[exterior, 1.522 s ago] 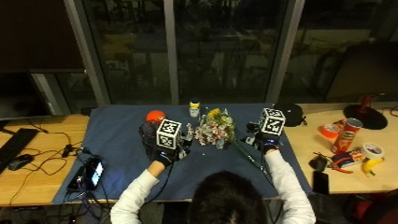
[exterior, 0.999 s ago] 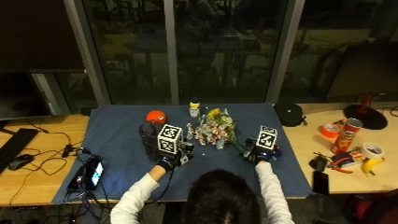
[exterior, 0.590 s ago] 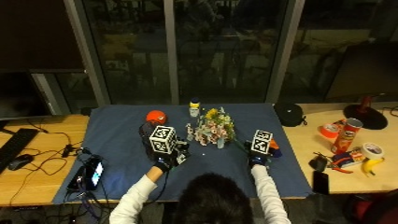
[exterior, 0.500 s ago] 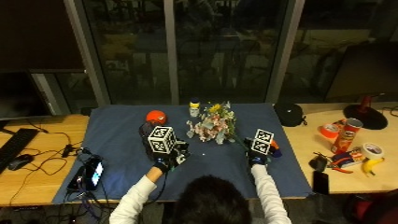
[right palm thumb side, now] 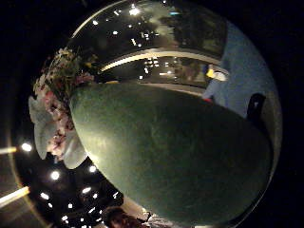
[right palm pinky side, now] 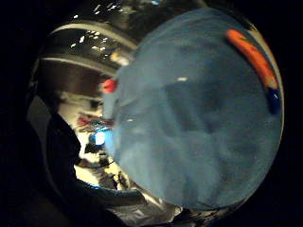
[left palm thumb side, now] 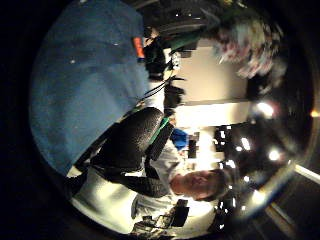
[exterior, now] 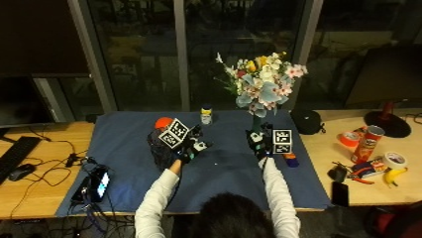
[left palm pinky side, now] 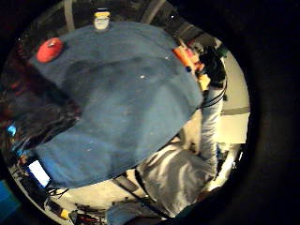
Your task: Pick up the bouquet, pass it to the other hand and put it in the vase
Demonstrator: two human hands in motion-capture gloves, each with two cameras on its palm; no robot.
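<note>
The bouquet [exterior: 264,82], pale pink, white and yellow flowers on a green stem bundle, stands upright in the air above the blue cloth [exterior: 125,144]. My right hand [exterior: 258,143] grips its stem base; that green stem [right palm thumb side: 166,156] fills the right thumb side palm view, with the blossoms [right palm thumb side: 54,107] beyond. A dark vase [exterior: 158,148] stands on the cloth at centre left. My left hand [exterior: 188,146] hovers just to its right, fingers relaxed and holding nothing. From the left palm the bouquet [left palm thumb side: 245,40] shows at a distance.
A red round object [exterior: 163,121] and a small yellow-capped bottle [exterior: 206,115] sit at the cloth's back. An orange marker [exterior: 289,158] lies by my right wrist. A phone [exterior: 99,181] lies at the cloth's left edge; cans, tape and a banana lie at the right.
My right hand has drawn back toward me and lifted the bouquet from low over the cloth's middle to upright and high, further right. My left hand stays beside the vase.
</note>
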